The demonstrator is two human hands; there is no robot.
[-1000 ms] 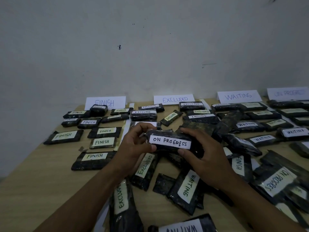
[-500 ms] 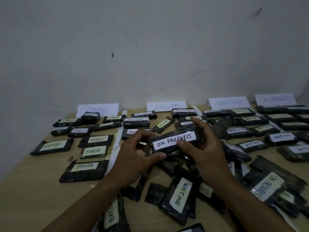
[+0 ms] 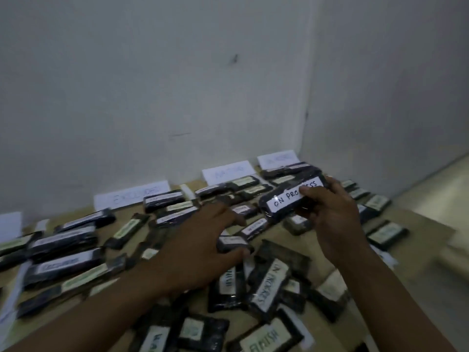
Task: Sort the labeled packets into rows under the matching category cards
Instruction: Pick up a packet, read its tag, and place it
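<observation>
- The right hand (image 3: pixel 332 214) grasps the ON PROGRESS packet (image 3: pixel 291 199). Its thumb lies across the white label and hides some of the letters. Its fingers curl behind the far end.
- That packet is held off the table (image 3: pixel 421 224), tilted, just in front of the rightmost rows of packets.
- The left hand (image 3: pixel 203 240) reaches over the loose pile, its fingers stretched forward. A small packet (image 3: pixel 232 242) sits between forefinger and thumb. The blur leaves it unclear whether the hand grips it or merely hovers.
- Three category cards lean against the wall. The EXCLUDED card (image 3: pixel 132 198) can just be read, and the WAITING card (image 3: pixel 228 171) is faint. The rightmost card (image 3: pixel 278 158) is too smeared to read.
- A fourth card (image 3: pixel 10 224) is cut off at the left edge (no writing shows).
- Most labels in the rows are illegible streaks.
- In the pile, one label reads ON PROGRESS (image 3: pixel 269 288). Packets along the bottom edge are cropped.
</observation>
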